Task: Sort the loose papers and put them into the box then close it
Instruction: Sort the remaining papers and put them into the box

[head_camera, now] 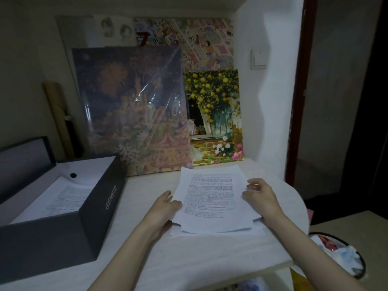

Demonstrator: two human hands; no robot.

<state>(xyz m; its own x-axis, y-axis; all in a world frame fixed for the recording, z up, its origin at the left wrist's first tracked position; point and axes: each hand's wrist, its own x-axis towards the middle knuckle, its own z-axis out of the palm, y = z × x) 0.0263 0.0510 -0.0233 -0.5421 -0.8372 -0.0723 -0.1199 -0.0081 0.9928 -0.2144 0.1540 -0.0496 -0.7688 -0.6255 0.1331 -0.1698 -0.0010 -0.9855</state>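
Observation:
A stack of printed white papers (212, 198) lies on the white table, its sheets slightly fanned at the near edge. My left hand (164, 208) holds the stack's left edge, thumb on top and fingers underneath. My right hand (261, 196) grips the right edge with curled fingers. To the left stands the open dark grey box (98, 198), with printed sheets (65, 196) lying inside on its white lining. Its lid (25, 162) stands upright behind it.
Two paintings lean on the wall behind the table: a plastic-wrapped dark one (134, 110) and a yellow-flower one (216, 116). The table's rounded edge (302, 208) is at the right. A bin with rubbish (340, 255) sits below right.

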